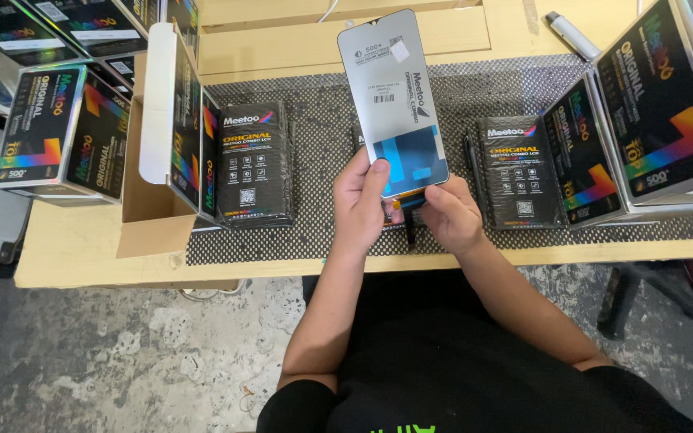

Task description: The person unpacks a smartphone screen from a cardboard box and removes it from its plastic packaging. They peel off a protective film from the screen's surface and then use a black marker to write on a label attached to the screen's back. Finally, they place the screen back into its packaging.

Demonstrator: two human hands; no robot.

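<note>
I hold a flat phone screen panel point(393, 96) upright above the table, its silver back with stickers and a blue film patch facing me. My left hand point(360, 200) grips its lower left edge, thumb on the blue patch. My right hand point(452, 215) pinches the bottom edge where a dark flex strip hangs. Under my hands lies a black mesh mat point(322, 160) on a wooden table point(82, 248).
Black wrapped box packs stand on the mat at left point(254, 164) and right point(520, 172). An open cardboard carton point(158, 144) sits at left beside stacked printed boxes point(62, 132). More boxes point(651, 104) stand at right. A black pen point(472, 164) and a grey marker point(571, 36) lie nearby.
</note>
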